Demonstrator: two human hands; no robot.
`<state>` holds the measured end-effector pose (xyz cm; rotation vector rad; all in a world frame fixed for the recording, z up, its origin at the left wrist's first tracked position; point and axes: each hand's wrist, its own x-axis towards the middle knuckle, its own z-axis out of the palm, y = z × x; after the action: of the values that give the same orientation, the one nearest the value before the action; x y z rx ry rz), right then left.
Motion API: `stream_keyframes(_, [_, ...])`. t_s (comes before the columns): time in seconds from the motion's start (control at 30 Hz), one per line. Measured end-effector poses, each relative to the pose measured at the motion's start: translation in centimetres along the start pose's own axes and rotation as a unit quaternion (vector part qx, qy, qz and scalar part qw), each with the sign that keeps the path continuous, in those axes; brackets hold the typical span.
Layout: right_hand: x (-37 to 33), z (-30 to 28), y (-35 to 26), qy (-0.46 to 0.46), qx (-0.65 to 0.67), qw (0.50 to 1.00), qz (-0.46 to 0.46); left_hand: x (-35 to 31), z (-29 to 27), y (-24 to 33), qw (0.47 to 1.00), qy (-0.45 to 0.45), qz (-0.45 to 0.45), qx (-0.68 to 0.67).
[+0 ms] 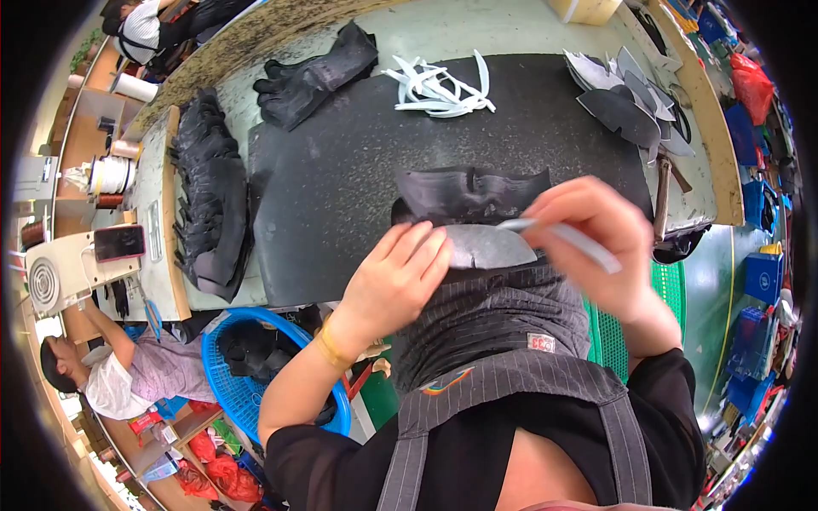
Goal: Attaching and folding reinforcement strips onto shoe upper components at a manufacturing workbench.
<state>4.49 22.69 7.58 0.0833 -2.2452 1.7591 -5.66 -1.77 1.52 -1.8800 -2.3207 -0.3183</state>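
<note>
My left hand (400, 274) is closed on the left end of a grey, curved, flat piece (492, 247) with a small notch in its lower edge. A narrow white strip (588, 247) is pinched in my right hand (601, 234), which is smeared by motion. One end of the strip lies at the upper right edge of the grey piece. Just beyond my hands, a black shaped piece (469, 194) with a notch lies on the dark work mat (332, 196). More black material is partly hidden under the grey piece.
White curved strips (443, 89) are heaped at the mat's far side. Stacked black pieces (209, 187) and black gloves (315, 77) lie left. Grey and black cut pieces (626, 98) and a hammer (665, 183) lie right. A blue basket (223, 375) stands lower left, near another person (145, 366).
</note>
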Motion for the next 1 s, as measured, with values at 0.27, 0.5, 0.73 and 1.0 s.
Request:
stream_keyframes(0.27, [-2.9,6.5,4.6,-0.012,-0.154,0.986,0.065,-2.6,3.6,6.0,0.992,0.089,-0.089,-0.001])
stream_keyframes(0.5, [-2.6,7.5,5.2,-0.005,-0.167,0.981,0.095,-3.2,4.7,5.6,0.987,0.115,-0.106,-0.043])
stream_keyframes(0.73, [-2.4,7.9,5.7,0.007,-0.210,0.973,0.098,-2.7,5.1,5.9,0.990,0.092,-0.103,-0.018])
stream_keyframes(1.0, [-3.4,4.8,5.0,0.000,-0.305,0.950,0.059,-1.7,3.8,6.0,0.996,0.000,-0.092,0.022])
